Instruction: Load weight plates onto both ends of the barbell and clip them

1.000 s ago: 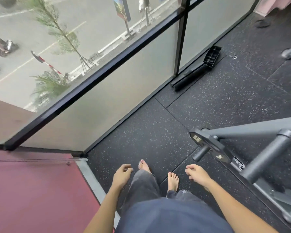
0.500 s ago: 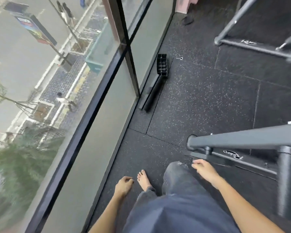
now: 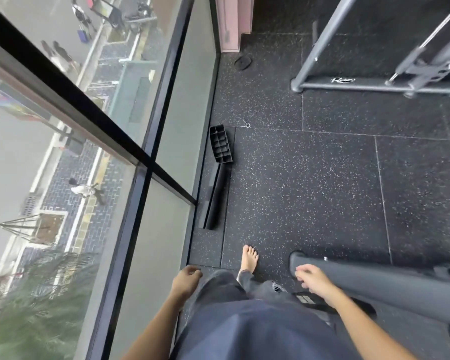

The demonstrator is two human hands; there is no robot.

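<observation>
Both the left hand (image 3: 186,280) and right hand (image 3: 313,281) hang loosely curled, grasping nothing, above the speckled rubber floor (image 3: 309,190) beside a grey frame tube (image 3: 374,284).

Speckled black rubber floor (image 3: 309,190) (tiled) beside windows (image 3: 63,126).

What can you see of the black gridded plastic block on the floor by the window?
The black gridded plastic block is rectangular, and ribs split its open upper face into small cells. It lies on the speckled rubber floor close beside the window glass. Its near end appears to meet a long black bar.
</observation>
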